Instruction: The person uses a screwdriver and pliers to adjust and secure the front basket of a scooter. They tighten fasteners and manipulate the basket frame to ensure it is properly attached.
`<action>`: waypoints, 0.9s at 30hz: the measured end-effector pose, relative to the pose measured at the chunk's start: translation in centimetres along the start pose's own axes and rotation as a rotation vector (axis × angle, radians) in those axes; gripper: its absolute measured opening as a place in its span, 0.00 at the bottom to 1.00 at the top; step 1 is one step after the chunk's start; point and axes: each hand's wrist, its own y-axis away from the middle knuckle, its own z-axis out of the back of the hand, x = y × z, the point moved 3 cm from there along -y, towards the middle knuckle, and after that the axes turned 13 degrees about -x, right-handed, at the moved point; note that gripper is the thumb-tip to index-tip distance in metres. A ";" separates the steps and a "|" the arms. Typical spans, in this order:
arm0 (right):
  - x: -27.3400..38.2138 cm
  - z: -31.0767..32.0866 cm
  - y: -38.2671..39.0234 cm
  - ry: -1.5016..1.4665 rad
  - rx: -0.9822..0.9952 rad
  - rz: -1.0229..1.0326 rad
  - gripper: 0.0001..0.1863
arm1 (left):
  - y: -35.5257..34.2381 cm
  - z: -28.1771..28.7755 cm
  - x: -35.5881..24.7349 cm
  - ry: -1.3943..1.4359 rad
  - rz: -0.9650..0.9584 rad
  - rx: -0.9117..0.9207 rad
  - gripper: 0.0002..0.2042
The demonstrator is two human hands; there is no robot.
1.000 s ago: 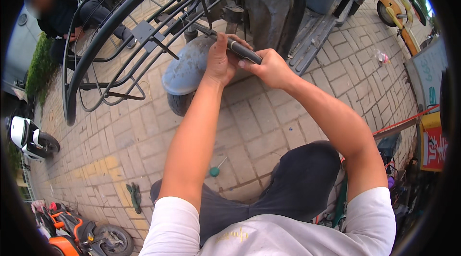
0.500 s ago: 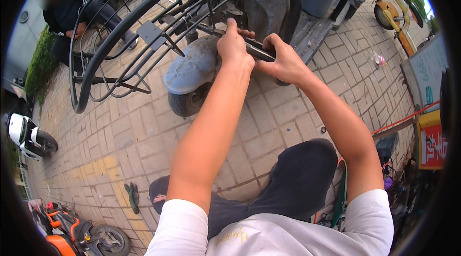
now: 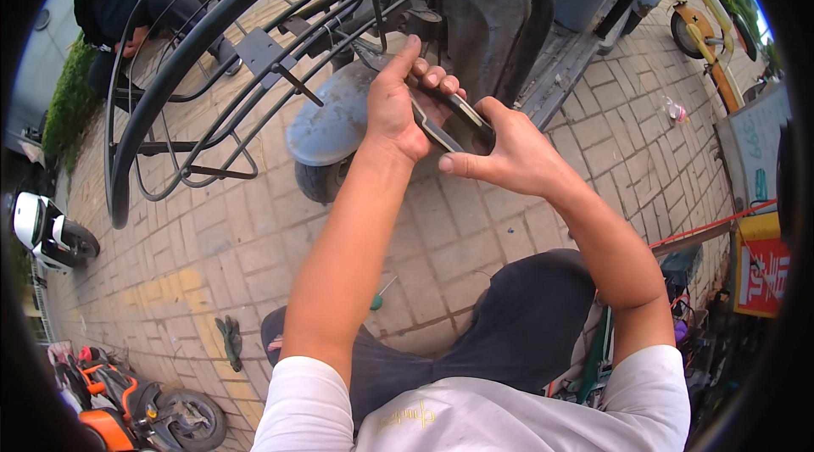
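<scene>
Both of my hands grip a pair of pliers (image 3: 438,136) with long dark, light-edged handles, spread apart. My left hand (image 3: 397,108) wraps round the middle of the tool, thumb pointing up and fingers curled over the upper handle. With its thumb on the lower handle's end and its fingers behind the upper one, my right hand (image 3: 521,149) closes on the rear ends. The pliers' front end reaches toward the metal parts under a black wire basket (image 3: 263,58); what it touches there I cannot make out. Just below sits a dusty blue-grey front mudguard (image 3: 326,117) over a tyre.
A seated person (image 3: 119,11) is beyond the basket. On the paving lie a dark glove (image 3: 228,342) and a small green-handled tool (image 3: 376,303) by my leg. An orange scooter (image 3: 114,410), a white one (image 3: 38,227) and a yellow one (image 3: 712,45) stand around; a red sign (image 3: 763,270) is at right.
The pliers' handles have spread wider apart, and my right hand has moved lower and slightly right with them. The green-handled tool now shows beside my left arm.
</scene>
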 end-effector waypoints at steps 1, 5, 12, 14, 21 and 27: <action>-1.8 -0.9 -0.8 -0.578 0.321 -0.271 0.35 | 0.1 -0.1 -0.2 0.000 0.011 0.020 0.17; -2.1 -4.9 -1.3 -1.561 0.836 -0.571 0.19 | 0.7 0.0 -0.6 -0.025 0.076 0.042 0.18; 1.2 -8.0 0.4 -1.303 0.465 -0.682 0.14 | 0.2 3.3 -1.4 0.004 0.224 0.354 0.20; 0.7 -8.5 -0.1 -1.076 0.332 -0.593 0.14 | -0.9 4.1 -1.4 -0.024 0.174 0.474 0.23; -0.9 -7.9 -1.7 -0.211 0.029 -0.308 0.19 | -3.3 5.6 -1.3 -0.261 -0.091 0.298 0.27; -2.3 -7.9 -2.1 -0.420 0.162 -0.283 0.19 | -0.1 4.2 -0.4 -0.575 -0.418 -0.177 0.23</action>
